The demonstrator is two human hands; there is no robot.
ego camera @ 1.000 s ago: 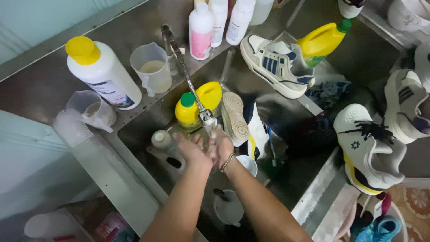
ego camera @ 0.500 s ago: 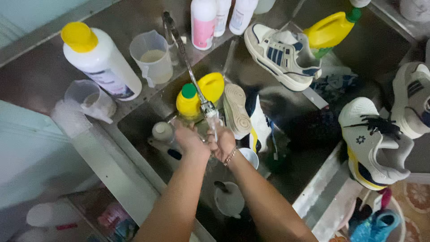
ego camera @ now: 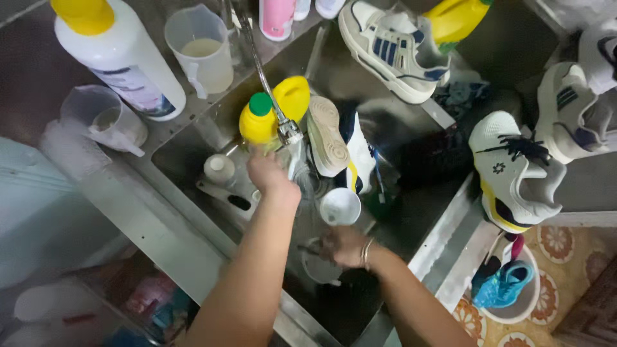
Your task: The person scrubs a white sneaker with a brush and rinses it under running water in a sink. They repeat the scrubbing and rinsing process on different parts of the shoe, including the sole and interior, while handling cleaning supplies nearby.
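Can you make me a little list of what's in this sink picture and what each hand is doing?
place: metal sink with tap running
left hand: under the water by the tap
right hand: low in the sink, on something I cannot make out
in sink: yellow bottle, small white cup, shoe standing on end
on counter: big white bottle, measuring jug, sneakers

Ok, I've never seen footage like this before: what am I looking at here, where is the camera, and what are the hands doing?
There is no machine: a person's two bare hands, filmed by a camera worn on their head, looking down into a steel sink. The left hand is under the running tap, beside a yellow bottle. The right hand, wearing a bracelet, is low in the basin near a small white cup; what it grips is unclear. A sneaker stands in the sink, others lie around it, and a measuring jug is on the counter.
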